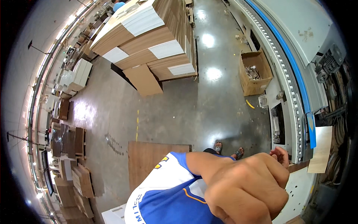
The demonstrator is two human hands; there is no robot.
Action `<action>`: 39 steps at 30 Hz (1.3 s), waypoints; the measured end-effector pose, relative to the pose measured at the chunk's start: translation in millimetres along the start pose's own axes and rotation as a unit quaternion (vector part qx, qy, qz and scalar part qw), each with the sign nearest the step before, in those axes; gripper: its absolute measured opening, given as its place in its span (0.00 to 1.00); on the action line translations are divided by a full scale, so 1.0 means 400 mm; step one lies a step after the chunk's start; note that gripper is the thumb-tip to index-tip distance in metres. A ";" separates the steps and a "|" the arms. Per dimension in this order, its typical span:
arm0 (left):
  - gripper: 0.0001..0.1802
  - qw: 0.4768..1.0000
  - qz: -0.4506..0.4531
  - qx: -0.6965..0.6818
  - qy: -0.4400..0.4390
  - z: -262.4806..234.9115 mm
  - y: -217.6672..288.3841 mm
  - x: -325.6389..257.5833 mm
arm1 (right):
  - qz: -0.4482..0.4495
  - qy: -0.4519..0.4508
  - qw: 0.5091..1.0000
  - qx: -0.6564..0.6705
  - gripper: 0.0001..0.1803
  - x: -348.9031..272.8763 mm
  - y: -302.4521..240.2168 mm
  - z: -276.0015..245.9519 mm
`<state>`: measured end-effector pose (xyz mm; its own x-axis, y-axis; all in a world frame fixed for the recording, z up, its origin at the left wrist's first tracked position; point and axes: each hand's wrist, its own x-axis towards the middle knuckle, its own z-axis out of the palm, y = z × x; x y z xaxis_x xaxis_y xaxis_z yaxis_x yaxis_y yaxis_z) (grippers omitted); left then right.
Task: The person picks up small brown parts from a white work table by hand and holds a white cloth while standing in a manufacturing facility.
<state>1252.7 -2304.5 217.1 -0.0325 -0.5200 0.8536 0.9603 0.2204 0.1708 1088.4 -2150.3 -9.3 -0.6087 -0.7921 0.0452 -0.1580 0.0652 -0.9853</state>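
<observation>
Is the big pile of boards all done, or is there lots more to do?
Done, it seems: a tall stack of brown and white flat boards stands on the grey concrete floor. In hand: the person's right hand touches a brown board edge at the long grey machine with a blue stripe. The left hand isn't clearly seen. Left: another brown board lies beside the person; how many more, I can't tell.

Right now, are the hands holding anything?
It cannot be told: the one hand in view is curled close to the camera with its palm side hidden, fingertips near the grey machine's edge. The other hand is out of view.
</observation>
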 end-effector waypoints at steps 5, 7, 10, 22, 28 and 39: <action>0.15 0.999 0.025 -0.022 -0.011 -0.019 -0.031 0.022 | 0.002 0.018 1.000 0.002 0.20 -0.004 0.002 -0.001; 0.10 0.995 0.094 0.038 0.001 -0.030 -0.037 0.035 | 0.001 0.027 0.999 -0.017 0.20 -0.002 -0.007 0.003; 0.09 0.988 0.102 0.113 0.010 -0.042 -0.020 0.037 | -0.006 0.026 0.999 -0.031 0.19 0.002 -0.024 0.008; 0.15 0.995 -0.057 -0.081 -0.021 -0.017 -0.049 0.008 | 0.010 0.034 0.999 -0.014 0.18 0.014 -0.009 0.008; 0.08 0.940 -0.132 0.102 -0.298 -0.185 -0.020 0.052 | 0.009 0.040 0.997 -0.063 0.16 0.000 -0.023 -0.005; 0.14 0.879 -0.463 0.064 -0.092 -0.347 -0.230 -0.255 | -0.064 0.061 0.995 -0.052 0.16 0.051 -0.102 0.012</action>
<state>1206.0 -2386.3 46.0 -0.8394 -0.3856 0.3831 0.4602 -0.1291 0.8784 1086.2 -2172.2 31.1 -0.6675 -0.7184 0.1957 -0.3169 0.0363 -0.9478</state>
